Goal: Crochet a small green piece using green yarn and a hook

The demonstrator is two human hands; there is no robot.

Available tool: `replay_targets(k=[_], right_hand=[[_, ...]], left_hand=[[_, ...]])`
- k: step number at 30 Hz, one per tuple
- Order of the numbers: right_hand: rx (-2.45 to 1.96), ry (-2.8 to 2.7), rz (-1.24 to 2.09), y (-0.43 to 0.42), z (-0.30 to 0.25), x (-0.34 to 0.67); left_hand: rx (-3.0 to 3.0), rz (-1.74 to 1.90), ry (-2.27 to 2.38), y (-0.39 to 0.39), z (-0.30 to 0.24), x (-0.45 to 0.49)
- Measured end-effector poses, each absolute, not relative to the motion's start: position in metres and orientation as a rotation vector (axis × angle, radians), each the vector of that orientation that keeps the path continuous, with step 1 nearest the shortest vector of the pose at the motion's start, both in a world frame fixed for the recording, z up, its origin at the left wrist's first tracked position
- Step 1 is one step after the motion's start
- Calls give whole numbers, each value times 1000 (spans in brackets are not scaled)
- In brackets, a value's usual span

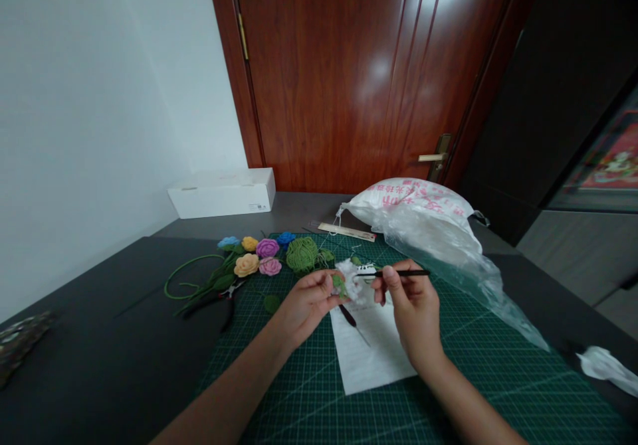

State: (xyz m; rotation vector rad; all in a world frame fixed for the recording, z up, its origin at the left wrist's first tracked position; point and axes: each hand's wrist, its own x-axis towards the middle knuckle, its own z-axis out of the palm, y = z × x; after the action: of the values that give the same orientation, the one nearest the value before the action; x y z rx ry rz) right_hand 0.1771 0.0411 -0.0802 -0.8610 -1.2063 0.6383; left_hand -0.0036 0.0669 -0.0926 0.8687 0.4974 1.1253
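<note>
My left hand [306,302] is closed, pinching a small white crocheted piece [355,283] with a bit of green on it. My right hand [411,302] is closed round a thin dark crochet hook [399,273], held level with its tip at the white piece. Both hands hover over a white sheet of paper [369,355] that lies on a green cutting mat [473,378]. A second dark hook [349,317] rests on the paper below the hands.
A green yarn ball [302,254] and several crocheted flowers [259,256] with green stems lie at the mat's far left, beside pliers [224,299]. A plastic bag [428,222] sits at the back right, a ruler [346,231] and white box [224,192] behind.
</note>
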Motion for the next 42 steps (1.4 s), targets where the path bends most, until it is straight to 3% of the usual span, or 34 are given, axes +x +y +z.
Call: replay_targets(k=[11,29,42], right_hand=[[-865,-1301,638,40,-81,170],[-891,-1620,211,36,-80,169],[-881,-1717,212,38,-86,170]], left_hand=[[903,1125,548,64,-89,1],[1220,1125,734,57,-84,0],[1319,1075,759,56,-83,3]])
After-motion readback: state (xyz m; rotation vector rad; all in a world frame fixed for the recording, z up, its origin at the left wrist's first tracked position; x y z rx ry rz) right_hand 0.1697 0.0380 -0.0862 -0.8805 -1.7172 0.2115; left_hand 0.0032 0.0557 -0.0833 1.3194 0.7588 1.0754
